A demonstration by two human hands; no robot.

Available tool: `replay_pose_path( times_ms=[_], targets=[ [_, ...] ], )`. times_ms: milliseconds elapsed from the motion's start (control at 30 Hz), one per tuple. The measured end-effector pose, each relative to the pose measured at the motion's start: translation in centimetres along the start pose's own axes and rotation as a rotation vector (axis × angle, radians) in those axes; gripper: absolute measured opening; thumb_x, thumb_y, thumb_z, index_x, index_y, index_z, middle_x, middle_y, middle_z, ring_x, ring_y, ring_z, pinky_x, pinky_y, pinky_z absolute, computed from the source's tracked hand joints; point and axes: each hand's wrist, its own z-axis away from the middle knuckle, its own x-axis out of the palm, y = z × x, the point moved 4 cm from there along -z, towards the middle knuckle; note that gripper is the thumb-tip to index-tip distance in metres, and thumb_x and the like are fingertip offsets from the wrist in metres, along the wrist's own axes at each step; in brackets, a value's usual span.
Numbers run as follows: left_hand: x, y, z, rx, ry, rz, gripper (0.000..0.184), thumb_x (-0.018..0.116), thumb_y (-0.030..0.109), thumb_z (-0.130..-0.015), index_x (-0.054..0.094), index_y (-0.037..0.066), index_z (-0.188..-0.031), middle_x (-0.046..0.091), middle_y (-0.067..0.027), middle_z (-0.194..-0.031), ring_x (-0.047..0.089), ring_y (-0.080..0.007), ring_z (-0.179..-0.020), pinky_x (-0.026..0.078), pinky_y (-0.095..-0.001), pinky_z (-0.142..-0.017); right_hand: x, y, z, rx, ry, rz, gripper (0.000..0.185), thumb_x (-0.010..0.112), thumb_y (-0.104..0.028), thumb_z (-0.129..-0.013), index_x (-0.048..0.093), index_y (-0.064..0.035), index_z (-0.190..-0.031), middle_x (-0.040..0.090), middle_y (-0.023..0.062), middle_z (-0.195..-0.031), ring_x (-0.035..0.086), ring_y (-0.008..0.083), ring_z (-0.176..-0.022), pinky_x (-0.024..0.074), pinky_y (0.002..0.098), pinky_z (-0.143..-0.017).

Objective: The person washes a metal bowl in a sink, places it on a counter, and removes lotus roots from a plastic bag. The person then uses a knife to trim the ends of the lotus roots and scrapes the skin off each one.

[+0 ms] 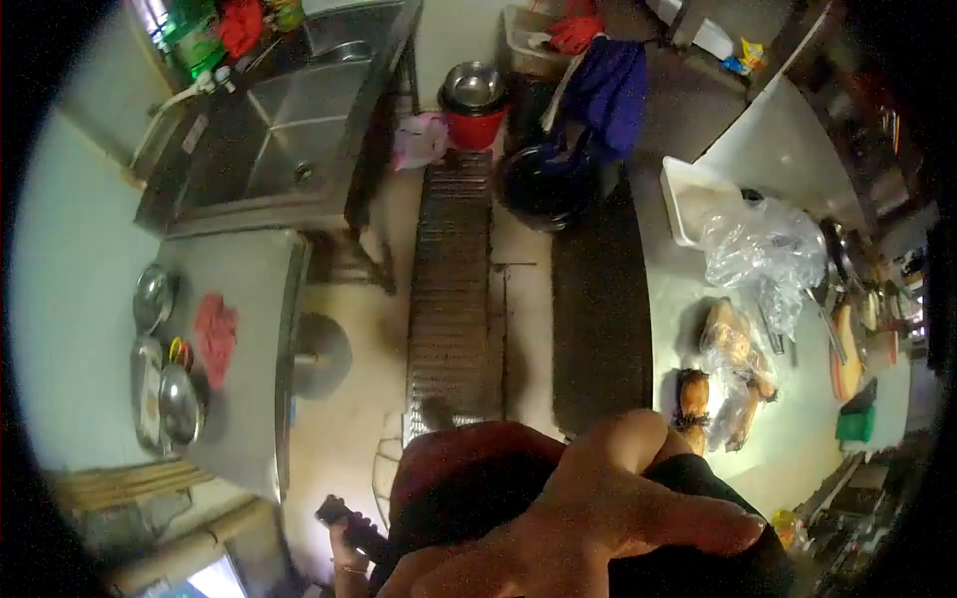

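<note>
My right hand (598, 508) fills the lower middle, very close to the camera. Its thumb stretches out to the right, and the other fingers are partly cut off by the frame edge. Nothing shows between them. At the lower left, small and dim, my left hand (346, 550) is closed around a black handheld object (367, 538) whose kind I cannot make out. Beyond my right hand, browned pieces of food (693, 394) lie on the steel worktop (678, 289). More browned food (730, 334) sits there in clear plastic.
A steel sink (289, 159) stands at the upper left, above a side table (254, 299) with metal bowls (181, 404) and a pink cloth (215, 339). A floor grate (451, 299) runs down the middle. A red bucket (474, 128) and black tub (548, 189) stand at its far end.
</note>
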Motion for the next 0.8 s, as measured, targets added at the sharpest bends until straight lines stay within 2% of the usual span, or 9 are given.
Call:
replay_pose_path(
  times_ms=[33,67,200,300,467,567,600,700,800],
  targets=[
    [-5.4,-2.1,-6.5,-0.137,-0.163,-0.176,0.041,0.059,0.038,-0.083,0.058,0.006,-0.109,0.062,-0.0078,-0.085,0.061,-0.0237,-0.076,0.054,-0.0397,-0.069,-1.7,0.3,-1.3,0.003,-0.008,0.048,0.048,0.045,-0.056,-0.096,0.038,-0.0461,-0.142,0.059,0.0208,-0.112,0.038,0.0547,-0.121,0.0357,0.0611,-0.093],
    [-8.0,-4.3,-10.0,-0.474,-0.354,0.347,0.035,0.062,0.036,-0.087,0.06,0.005,-0.104,0.057,-0.0053,-0.073,0.058,-0.0206,-0.065,0.05,-0.0361,-0.056,-3.2,1.5,-3.1,-0.145,0.026,0.143,0.047,0.049,-0.051,-0.096,0.043,-0.0407,-0.142,0.061,0.0199,-0.11,0.043,0.0518,-0.119,0.0394,0.0586,-0.091],
    [3.0,4.8,-13.2,-0.207,-0.106,-0.2,0.035,0.062,0.035,-0.087,0.06,0.005,-0.104,0.057,-0.0056,-0.074,0.058,-0.0206,-0.066,0.05,-0.0359,-0.056,-11.7,1.4,-0.1,0.112,0.288,0.197,0.071,0.061,-0.07,-0.074,0.057,-0.0087,-0.11,0.056,0.0174,-0.115,0.045,0.0364,-0.117,0.0323,0.0448,-0.098],
    [12.9,10.2,-15.7,-0.107,-0.129,-0.33,0.035,0.063,0.034,-0.087,0.06,0.005,-0.104,0.057,-0.0059,-0.074,0.058,-0.0206,-0.067,0.051,-0.0357,-0.057,-18.4,-1.7,3.9,0.435,0.759,0.181,0.073,0.064,-0.066,-0.076,0.059,0.0005,-0.106,0.056,0.02,-0.121,0.049,0.0312,-0.121,0.0373,0.0399,-0.099],
    [27.9,15.2,-20.4,-0.001,-0.194,-0.352,0.034,0.063,0.033,-0.086,0.06,0.004,-0.104,0.058,-0.0063,-0.075,0.058,-0.0206,-0.068,0.051,-0.0355,-0.058,-30.7,-8.8,14.9,0.366,1.301,0.257,0.048,0.053,-0.044,-0.095,0.053,-0.0023,-0.118,0.059,0.0128,-0.117,0.057,0.0275,-0.11,0.0428,0.0409,-0.099],
    [37.3,17.4,-23.3,0.056,-0.182,-0.329,0.034,0.063,0.032,-0.086,0.06,0.004,-0.104,0.058,-0.0066,-0.076,0.059,-0.0206,-0.068,0.051,-0.0353,-0.058,-39.4,-13.0,19.9,0.681,1.544,0.473,0.032,0.056,-0.032,-0.095,0.056,-0.0059,-0.113,0.063,0.0106,-0.11,0.06,0.0265,-0.099,0.0502,0.0401,-0.088],
    [39.7,18.1,-24.3,0.078,-0.168,-0.313,0.034,0.063,0.032,-0.086,0.06,0.004,-0.104,0.058,-0.0067,-0.076,0.059,-0.0206,-0.069,0.051,-0.0352,-0.058,-42.4,-13.6,25.6,0.579,1.724,0.202,0.031,0.057,-0.032,-0.095,0.057,-0.0059,-0.111,0.064,0.0102,-0.106,0.061,0.0262,-0.095,0.0513,0.0409,-0.084],
    [46.1,21.3,-26.4,0.115,-0.09,-0.296,0.033,0.063,0.031,-0.086,0.06,0.004,-0.104,0.058,-0.0069,-0.077,0.059,-0.0206,-0.069,0.051,-0.0351,-0.059,-49.8,-15.8,23.9,0.507,1.654,-0.087,0.028,0.056,-0.031,-0.095,0.06,-0.0057,-0.108,0.065,0.0099,-0.1,0.063,0.0253,-0.088,0.0516,0.0408,-0.079],
    [49.6,25.1,-27.4,0.146,0.002,-0.266,0.033,0.063,0.031,-0.086,0.06,0.003,-0.105,0.059,-0.0072,-0.077,0.059,-0.0206,-0.07,0.051,-0.0349,-0.059,-56.7,-19.4,19.7,0.683,1.49,0.179,0.026,0.053,-0.029,-0.097,0.061,-0.0062,-0.107,0.065,0.0101,-0.1,0.063,0.0241,-0.086,0.0513,0.0397,-0.076]
  ],
)
